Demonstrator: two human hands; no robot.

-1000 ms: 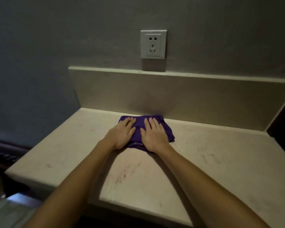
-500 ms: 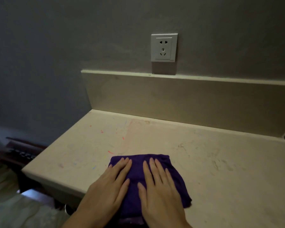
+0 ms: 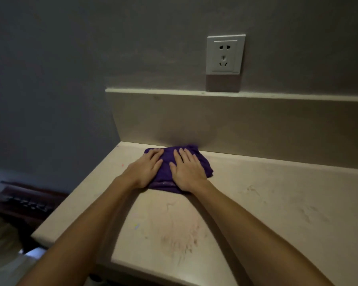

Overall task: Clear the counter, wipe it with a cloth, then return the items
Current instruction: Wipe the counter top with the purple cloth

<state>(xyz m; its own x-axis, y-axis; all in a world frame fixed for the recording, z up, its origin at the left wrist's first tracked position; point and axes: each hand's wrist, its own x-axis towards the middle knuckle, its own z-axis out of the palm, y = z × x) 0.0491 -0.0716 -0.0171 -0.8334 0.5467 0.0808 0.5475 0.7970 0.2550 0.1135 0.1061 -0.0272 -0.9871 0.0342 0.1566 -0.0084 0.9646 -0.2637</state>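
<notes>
A folded purple cloth point(image 3: 167, 165) lies on the beige stone counter point(image 3: 277, 203), pushed up against the backsplash near the counter's left end. My left hand point(image 3: 146, 167) presses flat on the cloth's left half, fingers straight. Beside it, my right hand point(image 3: 188, 170) presses flat on the right half. Both arms are stretched far forward. Faint reddish and grey smears mark the counter in front of the cloth.
A low backsplash point(image 3: 246, 124) with a narrow ledge runs along the wall. A white wall socket point(image 3: 225, 54) sits above it. The counter's left edge drops off to a dark wooden piece of furniture point(image 3: 27, 201) on the floor.
Half a second ago the cloth and both hands were near the counter's front edge; now they have slid forward to the backsplash, as they were one second ago.
</notes>
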